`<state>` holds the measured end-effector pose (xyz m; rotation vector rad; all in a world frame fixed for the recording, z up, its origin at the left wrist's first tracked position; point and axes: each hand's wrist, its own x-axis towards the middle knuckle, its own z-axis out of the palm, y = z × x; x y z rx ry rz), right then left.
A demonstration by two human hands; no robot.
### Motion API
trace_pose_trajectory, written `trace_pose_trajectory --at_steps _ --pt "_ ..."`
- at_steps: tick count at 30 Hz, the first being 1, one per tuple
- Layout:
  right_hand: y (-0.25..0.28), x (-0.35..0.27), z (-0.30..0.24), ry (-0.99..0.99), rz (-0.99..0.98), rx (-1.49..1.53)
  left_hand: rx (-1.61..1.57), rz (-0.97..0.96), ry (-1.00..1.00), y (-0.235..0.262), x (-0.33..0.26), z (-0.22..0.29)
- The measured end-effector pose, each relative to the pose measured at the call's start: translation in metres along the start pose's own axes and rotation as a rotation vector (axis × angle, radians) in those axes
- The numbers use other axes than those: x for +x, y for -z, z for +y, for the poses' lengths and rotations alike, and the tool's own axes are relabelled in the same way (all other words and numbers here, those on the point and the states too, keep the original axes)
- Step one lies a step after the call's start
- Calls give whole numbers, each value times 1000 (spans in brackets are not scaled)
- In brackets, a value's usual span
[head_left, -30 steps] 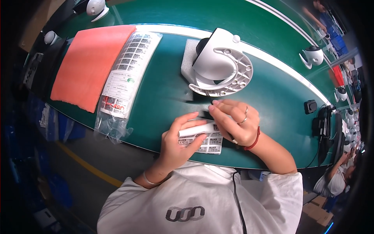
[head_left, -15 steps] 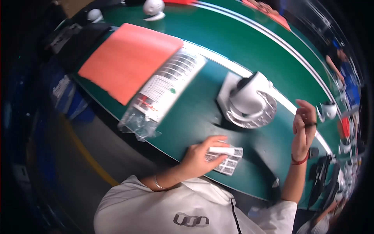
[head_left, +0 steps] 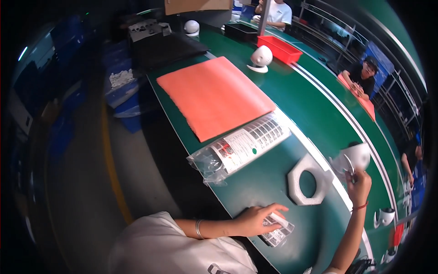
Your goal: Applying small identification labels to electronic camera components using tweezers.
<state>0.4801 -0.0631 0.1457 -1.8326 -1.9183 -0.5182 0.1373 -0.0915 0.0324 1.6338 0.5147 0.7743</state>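
Note:
My right hand (head_left: 359, 186) grips a white rounded device (head_left: 358, 156) with a dark top and a curved base part, blurred by motion. It is held beyond the white strip, over the green conveyor belt. A white octagonal foam ring (head_left: 295, 185) with a round hole lies on the table to the left of that hand. Close to the near table edge, my left hand (head_left: 256, 222) holds a sheet of small black-and-white labels (head_left: 279, 232), one strip of it curling up between the fingers. A clear plastic bag of label sheets (head_left: 242, 153) lies farther off.
An orange sheet (head_left: 216, 98) covers the table beyond the bag. Similar white devices (head_left: 261, 57) stand along the belt, near a red tray (head_left: 280, 49). Across the belt sits a person in dark clothing (head_left: 362, 80). A black mat (head_left: 169, 50) lies at the far left.
The white device has left the foam ring and is now in my right hand, which was raised without it before. My left hand still holds the label sheet. The view has turned.

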Motion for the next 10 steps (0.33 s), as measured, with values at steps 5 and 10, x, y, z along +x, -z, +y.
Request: trace_pose_trajectory --at_steps 5,10 --pt "-77 -43 91 -101 5 -445 56 -49 8 0 2 -1" --pt "-102 -46 114 -256 3 -500 83 -50 28 2 3 1"
